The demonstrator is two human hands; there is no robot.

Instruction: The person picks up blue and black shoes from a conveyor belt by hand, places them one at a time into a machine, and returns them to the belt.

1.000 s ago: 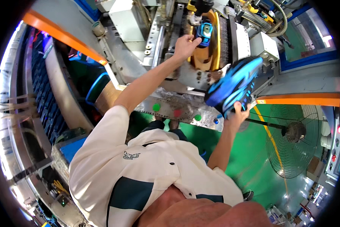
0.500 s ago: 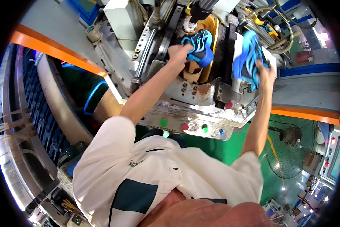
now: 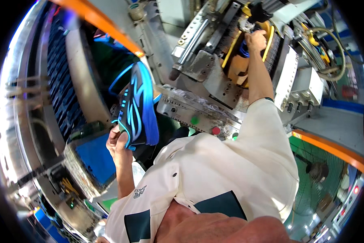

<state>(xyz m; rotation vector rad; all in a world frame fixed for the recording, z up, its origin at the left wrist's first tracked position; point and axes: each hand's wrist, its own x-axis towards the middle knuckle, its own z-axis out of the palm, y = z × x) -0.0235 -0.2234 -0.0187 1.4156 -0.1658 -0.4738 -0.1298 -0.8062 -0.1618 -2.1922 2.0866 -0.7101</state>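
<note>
Step in hand, as I judge it: a changeover at the machine, one shoe held clear, another being seated. Left hand (image 3: 119,145) out to the left, fingers closed, thumb pressed down, pinching the collar end of a black-and-blue shoe (image 3: 139,107). Shoe hangs in the air, toe end up, beside the button panel (image 3: 178,113). Right hand (image 3: 256,40) reaches in between the yellow rails (image 3: 268,45), under the black clamp (image 3: 259,13). Its fingers are bent over; cannot tell how far open, or whether they grip. A blue piece (image 3: 244,50) shows just below them, at the tan form (image 3: 238,68); probably a second shoe, mostly hidden by hand and wrist.

Next move, my reading: right hand needs to square the blue piece on the form, then get fingers well out from under the clamp; left needs a free spot to set its shoe down.

Differs from half a second ago: then the left hand has its shoe over the form and the right holds another off to the right. Now the left shoe is well away from the machine, and the right hand is at the form. View is also turned; machine sits further right.
</note>
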